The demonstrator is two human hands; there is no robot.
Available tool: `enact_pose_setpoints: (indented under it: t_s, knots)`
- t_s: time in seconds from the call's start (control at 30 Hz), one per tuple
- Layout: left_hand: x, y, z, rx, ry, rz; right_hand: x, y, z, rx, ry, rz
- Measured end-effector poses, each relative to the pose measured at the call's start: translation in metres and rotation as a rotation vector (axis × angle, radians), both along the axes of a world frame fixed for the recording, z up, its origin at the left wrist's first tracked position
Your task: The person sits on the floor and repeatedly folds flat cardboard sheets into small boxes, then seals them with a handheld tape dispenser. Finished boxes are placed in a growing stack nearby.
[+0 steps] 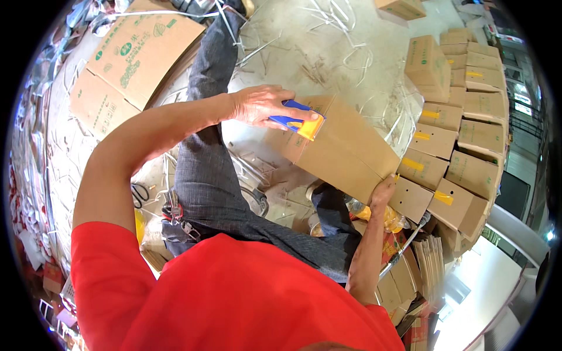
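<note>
A brown cardboard box (pixel 350 153) lies tilted between my legs, its closed long face toward me. My left hand (pixel 263 106) is closed around a blue tape dispenser (pixel 291 116) with yellow tape at its front. The dispenser's front edge is on the box near the far left end. At the box's near right end, my right hand (pixel 383 191) grips the corner with its fingers bent around it. A bit of yellow tape shows beside those fingers. The underside of the box is hidden.
Stacked brown boxes (pixel 438 139), several with yellow tape, stand at the right. Flattened cardboard (pixel 137 58) lies at the upper left. White strapping strips (pixel 357 55) litter the floor. Black-handled scissors (pixel 140 195) lie left of my leg. A yellow tape bundle (pixel 395 221) sits below my right hand.
</note>
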State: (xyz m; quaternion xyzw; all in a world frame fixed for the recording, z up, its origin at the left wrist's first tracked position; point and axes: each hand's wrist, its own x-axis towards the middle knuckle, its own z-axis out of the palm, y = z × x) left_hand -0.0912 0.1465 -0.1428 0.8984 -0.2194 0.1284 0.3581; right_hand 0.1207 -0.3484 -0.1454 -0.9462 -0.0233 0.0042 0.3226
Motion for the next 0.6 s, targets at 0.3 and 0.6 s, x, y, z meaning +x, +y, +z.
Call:
enact_pose_setpoints:
  t_s: [0.3, 0.6]
  knots:
    - [-0.001, 0.013, -0.107, 0.073, 0.060, 0.038, -0.008, 0.004, 0.005, 0.102, 0.026, -0.008]
    - [-0.010, 0.009, -0.076, 0.237, 0.194, 0.059, -0.006, 0.011, 0.014, -0.001, 0.033, 0.018]
